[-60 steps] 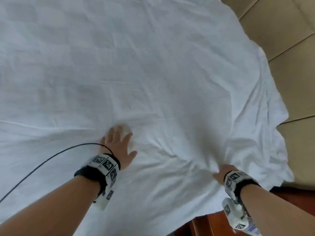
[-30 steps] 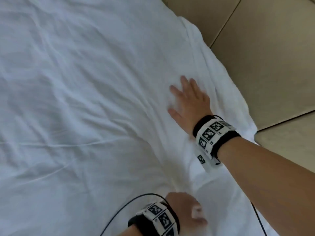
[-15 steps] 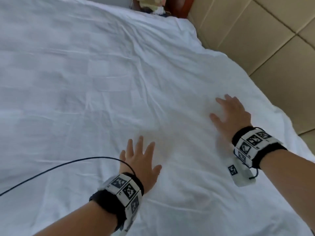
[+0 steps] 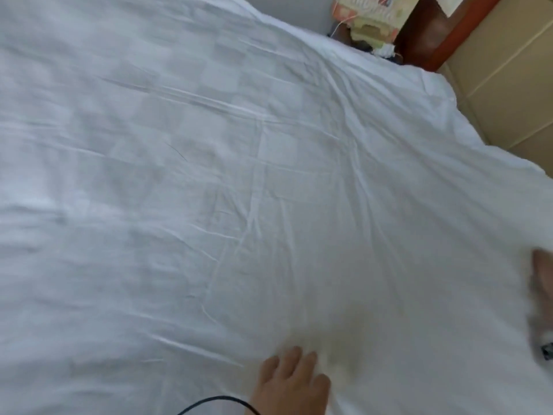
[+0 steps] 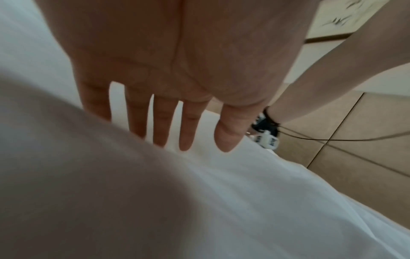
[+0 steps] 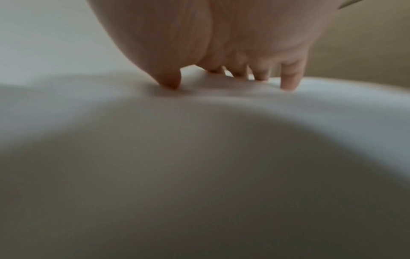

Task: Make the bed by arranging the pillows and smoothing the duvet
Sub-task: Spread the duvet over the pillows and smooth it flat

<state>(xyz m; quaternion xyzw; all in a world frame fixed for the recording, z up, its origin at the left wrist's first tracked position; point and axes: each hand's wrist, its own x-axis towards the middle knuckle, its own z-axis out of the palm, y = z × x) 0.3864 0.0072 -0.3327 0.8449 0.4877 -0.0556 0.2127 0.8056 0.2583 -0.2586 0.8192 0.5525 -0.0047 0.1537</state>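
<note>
A white duvet (image 4: 239, 181) with a faint checked weave and many creases fills the head view. My left hand (image 4: 291, 384) lies flat on it at the bottom edge, fingers straight and spread (image 5: 164, 122). At the far right edge, my right hand (image 4: 543, 277) is mostly cut off and blurred. The right wrist view shows its fingers (image 6: 288, 77) fairly straight, with the tips and thumb pressing into the duvet (image 6: 199, 157). No pillows are in view.
A padded beige headboard (image 4: 508, 79) runs along the right. A red-brown wooden piece (image 4: 431, 34) and a pile of colourful items (image 4: 371, 16) sit past the bed's far corner. A black cable (image 4: 209, 404) trails from my left wrist.
The view has swung left and up across the bed. Both hands have slid toward the lower and right frame edges, still flat on the duvet.
</note>
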